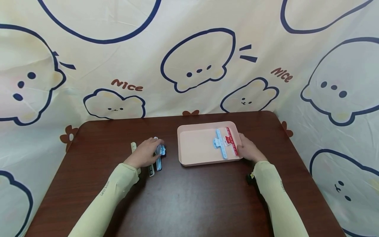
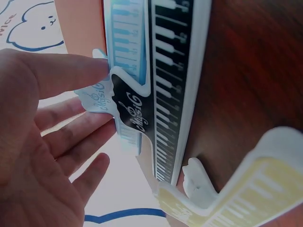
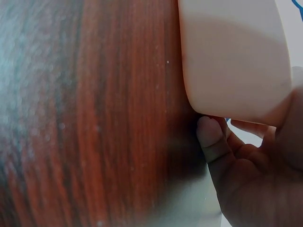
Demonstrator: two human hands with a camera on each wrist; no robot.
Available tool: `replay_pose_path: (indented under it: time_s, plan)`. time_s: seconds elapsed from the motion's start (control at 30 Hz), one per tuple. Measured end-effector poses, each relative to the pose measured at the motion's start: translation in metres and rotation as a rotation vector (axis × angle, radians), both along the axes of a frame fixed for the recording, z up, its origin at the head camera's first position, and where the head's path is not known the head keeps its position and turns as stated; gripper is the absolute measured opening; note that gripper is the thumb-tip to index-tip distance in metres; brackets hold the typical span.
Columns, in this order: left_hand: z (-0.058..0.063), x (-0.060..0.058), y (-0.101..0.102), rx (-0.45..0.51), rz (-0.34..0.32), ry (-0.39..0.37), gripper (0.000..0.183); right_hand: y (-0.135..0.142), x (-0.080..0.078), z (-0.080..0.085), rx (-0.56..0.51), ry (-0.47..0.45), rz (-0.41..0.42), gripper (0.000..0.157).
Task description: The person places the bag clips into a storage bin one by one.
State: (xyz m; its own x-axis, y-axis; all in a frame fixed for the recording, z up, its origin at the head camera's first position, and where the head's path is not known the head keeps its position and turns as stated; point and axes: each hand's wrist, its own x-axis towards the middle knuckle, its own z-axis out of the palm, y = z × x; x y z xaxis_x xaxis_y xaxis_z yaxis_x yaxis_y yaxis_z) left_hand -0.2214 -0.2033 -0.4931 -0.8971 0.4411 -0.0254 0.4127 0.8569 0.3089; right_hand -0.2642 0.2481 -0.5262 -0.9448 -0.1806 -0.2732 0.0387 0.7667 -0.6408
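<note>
My left hand (image 1: 145,153) pinches the tab of a light blue music clip (image 2: 127,38) with printed piano keys, thumb on one side and fingers on the other. Right beside it lies a black piano-key clip (image 2: 169,94), its tab overlapping the blue one. A pale yellow clip (image 2: 260,189) is nearest the wrist camera. My right hand (image 1: 250,150) grips the right edge of a pink tray (image 1: 195,143), thumb at the corner in the right wrist view. Inside the tray's right part lie another blue clip (image 1: 220,144) and a red clip (image 1: 232,142), side by side.
The dark brown wooden table (image 1: 189,197) has its back edge against a cream curtain (image 1: 189,102) with cartoon prints, which also closes off both sides. A small black object (image 1: 250,179) shows beneath the right wrist.
</note>
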Motion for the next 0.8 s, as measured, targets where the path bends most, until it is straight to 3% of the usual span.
replay_pose_path:
  time_s: [0.17, 0.4, 0.8]
  plan:
    - [0.001, 0.0, 0.0, -0.004, -0.017, 0.002, 0.044, 0.0, 0.0, -0.001, 0.0, 0.008, 0.002, 0.067]
    - [0.005, -0.002, -0.004, 0.063, -0.014, 0.049, 0.039, 0.001, 0.001, -0.001, -0.002, 0.011, 0.003, 0.067]
    - [0.02, -0.001, -0.016, 0.198, 0.103, 0.075, 0.03, 0.0, 0.0, -0.001, -0.005, -0.001, 0.002, 0.069]
